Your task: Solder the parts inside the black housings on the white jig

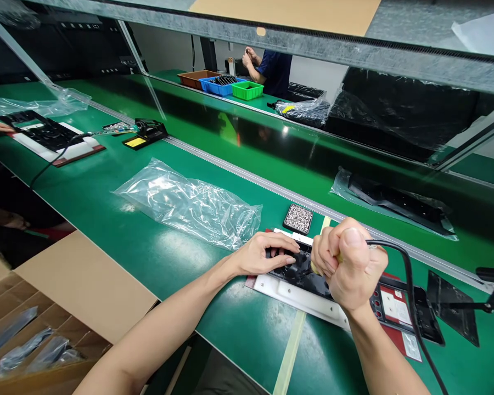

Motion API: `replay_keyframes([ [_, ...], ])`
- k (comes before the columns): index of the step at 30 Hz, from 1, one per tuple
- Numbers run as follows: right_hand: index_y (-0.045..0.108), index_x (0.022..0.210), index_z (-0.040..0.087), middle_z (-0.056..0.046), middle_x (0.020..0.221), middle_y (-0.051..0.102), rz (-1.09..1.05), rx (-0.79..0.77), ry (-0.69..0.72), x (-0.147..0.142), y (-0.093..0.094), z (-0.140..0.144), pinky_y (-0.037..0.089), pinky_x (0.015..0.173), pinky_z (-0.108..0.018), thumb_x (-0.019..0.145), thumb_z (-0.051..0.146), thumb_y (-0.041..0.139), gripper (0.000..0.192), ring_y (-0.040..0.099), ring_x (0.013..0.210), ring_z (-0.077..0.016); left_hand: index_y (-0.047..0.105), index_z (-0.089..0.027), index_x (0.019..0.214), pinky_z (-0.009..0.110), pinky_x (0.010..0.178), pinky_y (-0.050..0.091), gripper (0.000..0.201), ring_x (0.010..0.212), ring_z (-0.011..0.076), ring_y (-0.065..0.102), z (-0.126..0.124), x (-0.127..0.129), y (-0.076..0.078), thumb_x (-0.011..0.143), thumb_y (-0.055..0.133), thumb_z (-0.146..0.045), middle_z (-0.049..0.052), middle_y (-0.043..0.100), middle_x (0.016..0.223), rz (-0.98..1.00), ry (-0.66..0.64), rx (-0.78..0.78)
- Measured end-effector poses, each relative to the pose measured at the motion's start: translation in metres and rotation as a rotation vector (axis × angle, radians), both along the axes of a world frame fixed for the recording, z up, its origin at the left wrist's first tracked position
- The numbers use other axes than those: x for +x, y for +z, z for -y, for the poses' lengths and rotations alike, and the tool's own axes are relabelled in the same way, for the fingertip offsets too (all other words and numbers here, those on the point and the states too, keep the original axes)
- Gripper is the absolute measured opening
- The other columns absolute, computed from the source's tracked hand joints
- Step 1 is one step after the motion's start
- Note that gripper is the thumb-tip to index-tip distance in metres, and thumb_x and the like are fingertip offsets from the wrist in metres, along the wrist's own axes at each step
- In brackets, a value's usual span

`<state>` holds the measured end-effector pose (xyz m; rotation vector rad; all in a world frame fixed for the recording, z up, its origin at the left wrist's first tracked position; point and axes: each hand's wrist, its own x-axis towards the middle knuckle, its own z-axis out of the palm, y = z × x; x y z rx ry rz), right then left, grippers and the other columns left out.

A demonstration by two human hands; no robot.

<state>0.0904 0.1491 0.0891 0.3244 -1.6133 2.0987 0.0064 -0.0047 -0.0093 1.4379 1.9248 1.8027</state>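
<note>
Beneath hands, half-hidden black part

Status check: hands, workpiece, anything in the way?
Right hand closed around a corded tool, mostly covered. Left hand on the black part, set in a white fixture. Black cord loops beside right wrist, off the part.

A glossy green worktop under a grey metal shelf, with a pale wall beyond.
</note>
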Motion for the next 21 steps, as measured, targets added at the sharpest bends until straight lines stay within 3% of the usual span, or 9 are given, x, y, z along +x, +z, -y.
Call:
replay_keyframes([
  [21, 0.047, 0.067, 0.020, 0.006, 0.049, 0.037, 0.001, 0.014, -0.004, 0.0009, 0.0011, -0.0005, 0.024, 0.035, -0.020, 0.104, 0.037, 0.061, 0.043, 0.030, 0.038, -0.0073, 0.080, -0.016, 0.117, 0.037, 0.107, 0.059, 0.023, 0.116, 0.0256, 0.074, -0.0003, -0.0005, 0.0001, 0.097, 0.075, -0.027, 0.012, 0.078, 0.118, -0.008, -0.007, -0.005],
])
